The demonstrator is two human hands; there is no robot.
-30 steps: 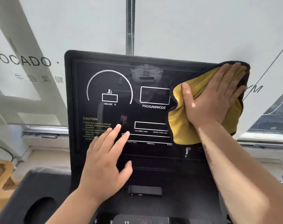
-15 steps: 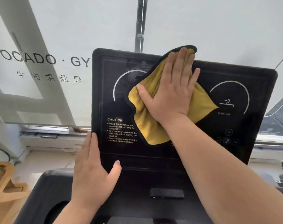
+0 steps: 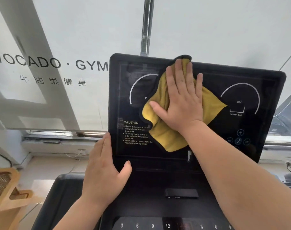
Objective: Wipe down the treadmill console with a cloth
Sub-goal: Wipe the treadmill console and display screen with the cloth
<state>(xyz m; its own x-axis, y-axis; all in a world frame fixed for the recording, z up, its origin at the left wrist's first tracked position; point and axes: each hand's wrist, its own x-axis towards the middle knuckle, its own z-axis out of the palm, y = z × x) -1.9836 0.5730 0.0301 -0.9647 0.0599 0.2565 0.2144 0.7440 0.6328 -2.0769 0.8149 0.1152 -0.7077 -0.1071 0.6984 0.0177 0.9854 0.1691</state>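
The cloth (image 3: 173, 130) is being pressed flat against the console (image 3: 267, 90) centre by the right hand (image 3: 183, 103), fingers spread and pointing to the top edge, unwiped panel lying right of it, while the console's lower-left edge is being braced by the open left hand (image 3: 104, 171), gripping nothing.
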